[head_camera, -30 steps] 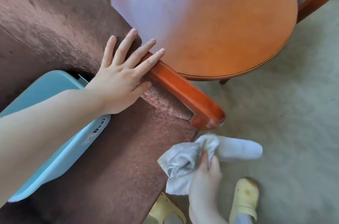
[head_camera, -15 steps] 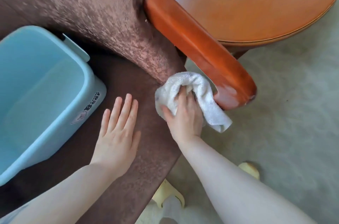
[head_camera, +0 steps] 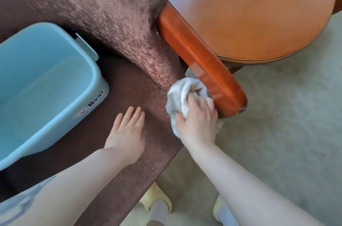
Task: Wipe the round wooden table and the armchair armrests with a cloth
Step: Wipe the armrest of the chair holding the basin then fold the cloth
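A glossy orange-brown wooden armrest (head_camera: 196, 55) runs diagonally down the brown velvet armchair (head_camera: 103, 3). My right hand (head_camera: 198, 122) grips a bunched white cloth (head_camera: 180, 94) and presses it against the inner side of the armrest near its rounded front end. My left hand (head_camera: 127, 131) lies flat, fingers apart, on the brown seat cushion beside it. The round wooden table (head_camera: 259, 13) stands at the upper right, just behind the armrest.
A light blue plastic basin (head_camera: 46, 85) sits on the seat at the left. Pale carpet (head_camera: 286, 133) covers the floor to the right. My feet in yellow slippers (head_camera: 157, 201) stand at the bottom edge.
My left hand left the armrest and came down flat on the seat. My right hand lifted the cloth from near the floor up to the armrest's front end.
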The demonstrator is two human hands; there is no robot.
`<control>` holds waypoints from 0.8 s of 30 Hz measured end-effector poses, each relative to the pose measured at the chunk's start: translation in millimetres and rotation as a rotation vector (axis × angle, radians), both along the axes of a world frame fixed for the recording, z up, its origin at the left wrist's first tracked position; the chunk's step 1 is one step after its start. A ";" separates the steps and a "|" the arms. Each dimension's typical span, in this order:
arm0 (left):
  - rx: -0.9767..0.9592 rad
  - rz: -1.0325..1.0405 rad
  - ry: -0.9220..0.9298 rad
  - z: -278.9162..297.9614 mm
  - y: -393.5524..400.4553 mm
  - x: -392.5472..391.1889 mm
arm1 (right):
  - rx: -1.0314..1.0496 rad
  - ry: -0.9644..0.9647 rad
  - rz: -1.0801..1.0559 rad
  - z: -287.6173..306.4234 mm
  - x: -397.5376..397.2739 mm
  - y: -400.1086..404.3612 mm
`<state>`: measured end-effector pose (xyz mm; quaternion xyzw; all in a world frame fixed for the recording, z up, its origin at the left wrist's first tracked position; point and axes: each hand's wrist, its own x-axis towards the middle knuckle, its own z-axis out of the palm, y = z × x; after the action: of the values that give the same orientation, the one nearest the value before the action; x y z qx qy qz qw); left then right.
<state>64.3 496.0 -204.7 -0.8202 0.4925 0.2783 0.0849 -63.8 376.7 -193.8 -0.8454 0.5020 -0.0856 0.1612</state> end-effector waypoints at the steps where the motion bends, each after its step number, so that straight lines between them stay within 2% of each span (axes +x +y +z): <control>1: 0.025 0.027 0.003 -1.7 4.3 -0.5 | -0.011 0.031 -0.042 -5.6 5.4 -5.8; 4: 0.060 0.055 0.016 -6.4 21.2 -1.5 | 0.155 0.241 -0.067 -31.7 27.3 0.6; 6: 0.076 0.052 0.022 -9.0 32.7 0.1 | 0.160 0.221 -0.112 -35.1 26.4 -5.1; 7: 0.086 0.044 0.018 -8.4 38.0 2.3 | 0.182 0.203 -0.053 -33.0 17.9 -8.4; 10: 0.087 0.062 -0.015 -5.7 50.5 9.8 | 0.395 0.279 0.435 -16.2 -19.9 2.3; 11: 0.088 0.078 -0.019 -4.6 52.4 11.6 | 0.468 0.262 0.539 -6.2 -27.9 13.7; 12: 0.090 0.089 -0.014 -3.4 53.4 12.1 | 0.467 0.196 0.546 1.7 -29.8 22.4; 13: 0.088 0.094 -0.008 -2.5 53.2 11.7 | 0.370 0.108 0.482 4.9 -24.2 22.3; 15: 0.073 0.101 0.001 -2.0 51.0 9.7 | 0.038 -0.015 0.340 2.4 2.4 5.9; 17: 0.042 0.112 0.017 -1.6 47.9 8.7 | -0.082 0.047 0.344 -1.7 32.3 -9.7; 20: 0.004 0.159 0.020 -2.2 48.7 13.7 | 0.042 0.287 0.400 -22.7 51.8 3.8; 22: -0.002 0.193 0.016 -1.6 56.6 20.9 | 0.127 0.293 0.336 -29.5 54.4 27.6; 24: 0.005 0.229 0.008 -0.8 69.0 30.6 | 0.218 0.281 0.477 -29.2 53.2 57.0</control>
<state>94.9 565.0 -205.5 -0.8698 0.3951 0.2908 0.0526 -10.6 433.7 -223.0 -0.9208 0.3127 0.1268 0.1957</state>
